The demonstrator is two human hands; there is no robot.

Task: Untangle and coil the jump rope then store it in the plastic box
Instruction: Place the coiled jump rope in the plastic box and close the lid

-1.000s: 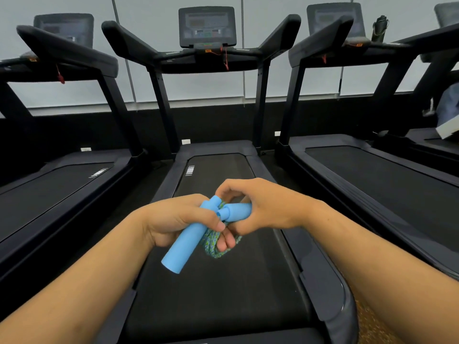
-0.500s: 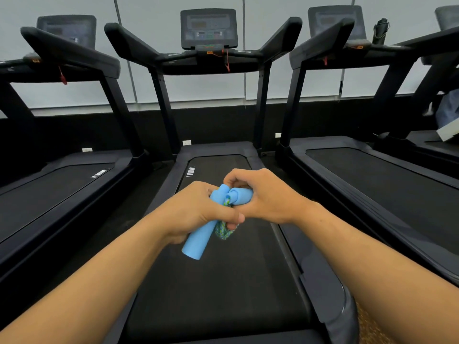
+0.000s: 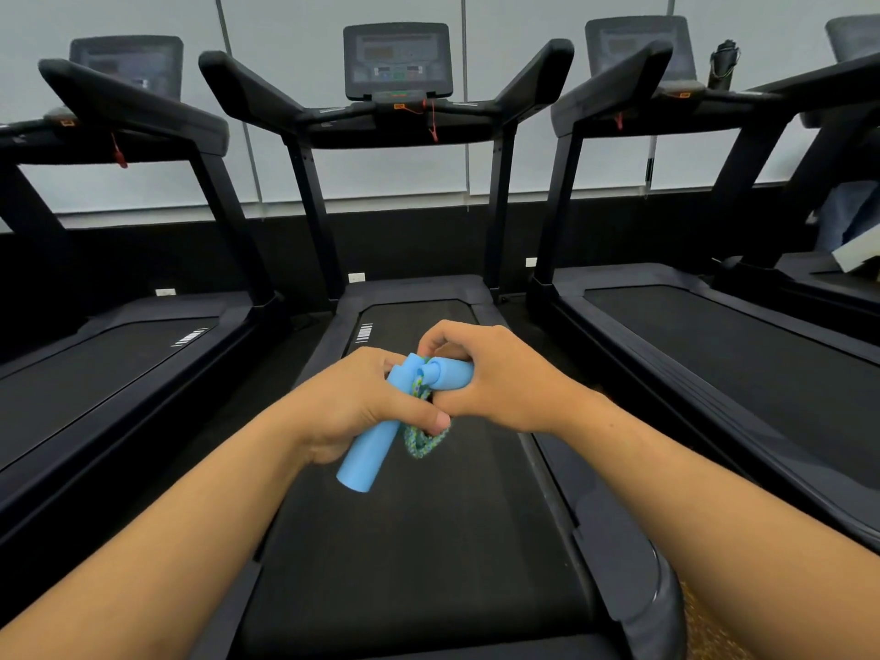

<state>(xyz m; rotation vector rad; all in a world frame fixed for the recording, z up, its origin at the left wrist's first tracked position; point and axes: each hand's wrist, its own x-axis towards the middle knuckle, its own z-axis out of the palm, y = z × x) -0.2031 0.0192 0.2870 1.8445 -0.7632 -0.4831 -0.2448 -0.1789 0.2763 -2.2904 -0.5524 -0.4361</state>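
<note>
A jump rope is held between two bare hands above the belt of the middle treadmill. The left hand is curled around one blue foam handle, which slants down and to the left so that its free end juts out below the palm. The right hand is wrapped around the second blue handle, which lies roughly level and points toward the left hand. The two handle tips are brought together just between the hands, and the thumb of the left hand is pressed against the fingers of the right below them. A bunched green and blue braided rope is seen emerging where the handles meet, and a short loop of it is left hanging beneath the fingers. How the rest of the rope is gathered cannot be told, as it is hidden inside the grip. Both forearms are stretched forward from the lower corners of the view. Three more treadmills are lined up, one to the left and two to the right, each with a dark console set against a pale wall. A dark bottle is stood on the console of the treadmill to the right.
</note>
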